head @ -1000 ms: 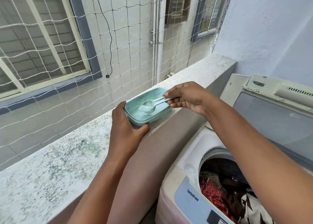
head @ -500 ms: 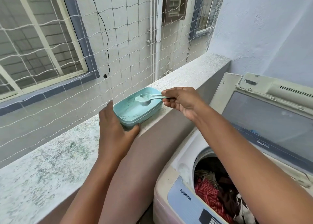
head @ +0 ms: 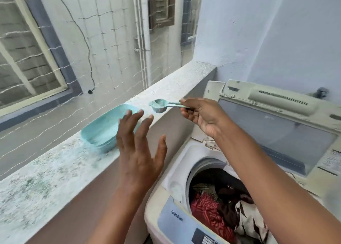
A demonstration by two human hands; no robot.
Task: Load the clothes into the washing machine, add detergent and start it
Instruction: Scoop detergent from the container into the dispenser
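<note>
**Scoop's loaded, tub's sitting on the ledge**

So the right hand (head: 201,118) is pinching the handle of a small teal plastic measuring scoop (head: 158,105), fingers curled tight on it, and the bowl of the scoop has a heap of pale powder in it. It's held in the air above the speckled concrete ledge (head: 55,170), just right of the shallow teal plastic tub (head: 103,131). That tub sits on the ledge by its inner edge, with a layer of the same pale powder across the bottom.

The left hand (head: 140,151) floats in front of the tub, fingers spread and straight, holding nothing and not touching it as far as I can see.

Down to the right is the white top-load washing machine (head: 166,208), its grey-windowed lid (head: 276,133) flipped up. The drum has clothes (head: 221,207) in it: a red patterned piece, something dark, something white with dark marks. The scoop is well short of the drum opening.
</note>
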